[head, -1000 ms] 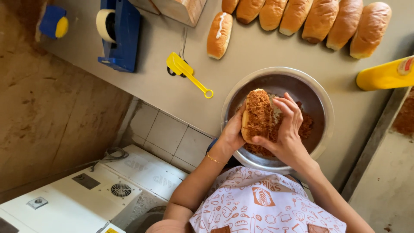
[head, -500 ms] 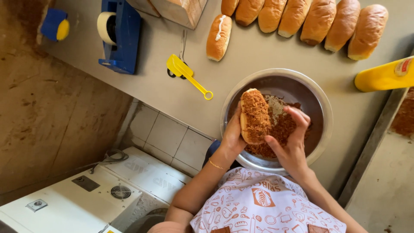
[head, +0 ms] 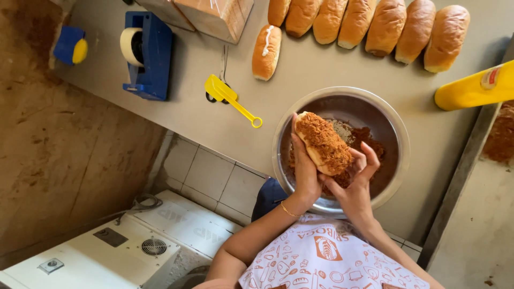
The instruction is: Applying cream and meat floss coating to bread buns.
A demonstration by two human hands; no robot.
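1. Head view, risks: the left hand (head: 306, 174) grips the long golden bread roll coated with reddish-brown shredded topping (head: 324, 143) along its side, tilted over the round steel mixing bowl (head: 396, 134). The right hand (head: 356, 179) cups it from about 5 o'clock, fingers half open and pressing on the coating. I judge that loose shreds could fall off if the roll tips further or is squeezed. Any that miss the bowl's rim would land on the grey bench (head: 214, 123).
2. A hard squeeze could also dent the soft crumb.
3. Head view, look of the roll: it sits above the bowl's centre, its top thickly covered and pale bread showing along the lower edge. More brown shreds (head: 369, 139) lie in the bowl at 3 o'clock of it.
4. At 12 o'clock, well apart, a row of plain glazed rolls (head: 369, 24) lies on the bench. One roll with a white cream stripe (head: 266, 51) is at 11 o'clock.
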